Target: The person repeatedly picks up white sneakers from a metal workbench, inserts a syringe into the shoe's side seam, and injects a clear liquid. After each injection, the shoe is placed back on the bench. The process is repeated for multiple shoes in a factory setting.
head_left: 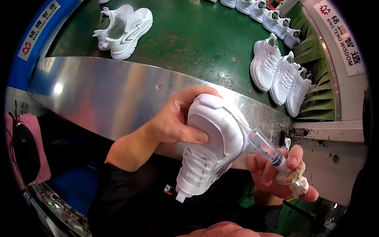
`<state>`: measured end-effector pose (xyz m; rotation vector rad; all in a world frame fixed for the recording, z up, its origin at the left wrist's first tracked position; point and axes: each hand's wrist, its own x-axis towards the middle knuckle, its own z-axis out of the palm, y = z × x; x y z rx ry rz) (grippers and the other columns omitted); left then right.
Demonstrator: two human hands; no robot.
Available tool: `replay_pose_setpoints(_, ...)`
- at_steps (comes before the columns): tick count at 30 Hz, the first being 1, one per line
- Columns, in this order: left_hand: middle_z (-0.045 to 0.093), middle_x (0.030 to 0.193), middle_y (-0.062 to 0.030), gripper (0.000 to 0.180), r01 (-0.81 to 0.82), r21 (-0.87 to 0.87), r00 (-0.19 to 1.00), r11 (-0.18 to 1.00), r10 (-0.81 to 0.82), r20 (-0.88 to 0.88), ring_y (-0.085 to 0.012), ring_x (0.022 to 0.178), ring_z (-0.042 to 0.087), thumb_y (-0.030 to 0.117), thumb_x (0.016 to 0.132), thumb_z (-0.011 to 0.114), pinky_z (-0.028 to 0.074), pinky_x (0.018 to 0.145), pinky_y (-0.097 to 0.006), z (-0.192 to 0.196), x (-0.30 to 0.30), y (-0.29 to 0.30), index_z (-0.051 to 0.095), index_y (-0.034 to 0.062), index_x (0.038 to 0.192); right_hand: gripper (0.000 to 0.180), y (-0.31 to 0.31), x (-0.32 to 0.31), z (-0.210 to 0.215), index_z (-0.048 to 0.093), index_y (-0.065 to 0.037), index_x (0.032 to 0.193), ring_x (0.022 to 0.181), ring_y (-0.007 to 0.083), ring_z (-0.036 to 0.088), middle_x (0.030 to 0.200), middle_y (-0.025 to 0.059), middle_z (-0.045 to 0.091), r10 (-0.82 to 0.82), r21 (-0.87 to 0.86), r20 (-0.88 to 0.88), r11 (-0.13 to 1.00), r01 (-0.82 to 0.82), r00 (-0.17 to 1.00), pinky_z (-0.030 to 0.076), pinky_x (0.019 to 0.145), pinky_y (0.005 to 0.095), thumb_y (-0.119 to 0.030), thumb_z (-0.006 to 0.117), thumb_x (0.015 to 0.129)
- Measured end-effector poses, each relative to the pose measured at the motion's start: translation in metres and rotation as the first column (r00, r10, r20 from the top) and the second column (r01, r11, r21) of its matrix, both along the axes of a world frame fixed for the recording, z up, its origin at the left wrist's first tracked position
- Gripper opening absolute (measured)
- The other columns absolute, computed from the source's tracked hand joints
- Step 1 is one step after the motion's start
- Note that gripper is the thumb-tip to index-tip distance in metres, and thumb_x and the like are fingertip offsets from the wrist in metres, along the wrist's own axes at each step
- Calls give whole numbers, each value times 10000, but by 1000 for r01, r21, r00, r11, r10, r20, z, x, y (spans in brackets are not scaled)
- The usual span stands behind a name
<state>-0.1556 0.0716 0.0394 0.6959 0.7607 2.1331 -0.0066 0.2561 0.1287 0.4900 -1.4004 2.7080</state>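
Observation:
My left hand (173,118) is closed round the toe end of a white sneaker (209,134), thumb pressed on its mesh upper. The shoe is held tilted in front of me, toe away, laces and heel toward my body. In my right hand (272,170) is a clear plastic syringe (265,147) with a dark plunger seal. Its thin tip meets the edge between sole and upper on the right side of the toe. A crumpled whitish lump (294,179) sits at the plunger end, against my right fingers; I cannot tell what it is.
A metal ledge (118,91) runs along the near side of a green surface (189,43). A pair of white sneakers (126,31) stands at far left. More white sneakers (278,73) line the right side, beside green strip flaps (325,87). A pink cloth (37,146) hangs at left.

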Motion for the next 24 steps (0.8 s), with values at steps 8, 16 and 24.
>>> replay_pose_setpoints(8, 588, 1147, -126, 745, 18, 38, 999, 999, -17, -27, -221, 1080, 567, 50, 547, 839, 461, 915, -351, 7, 3, -1, 502, 43, 1212, 650, -5, -1, 6, 442, -138, 1134, 715, 204, 429, 739, 149, 560, 1, 37, 67, 999, -4, 998, 293, 671, 343, -603, 670, 741)
replay_pose_setpoints(16, 593, 1130, -103, 760, -38, -11, 999, 999, 37, -29, -205, 1058, 575, 64, 558, 828, 462, 909, -340, 2, 0, -2, 490, 47, 1238, 652, -2, 2, 13, 442, -132, 1140, 840, 226, 434, 769, 148, 563, -34, 94, 82, 995, 27, 996, 281, 676, 339, -602, 664, 746)
replay_pose_setpoints(24, 584, 1142, -43, 734, -23, 38, 998, 999, 25, -64, -155, 1054, 559, -38, 644, 746, 450, 924, -324, -1, -7, -3, 448, 81, 1305, 668, 7, 11, -1, 452, -144, 1156, 955, 267, 446, 792, 160, 569, -37, 68, 61, 997, 33, 997, 286, 662, 330, -616, 669, 736)
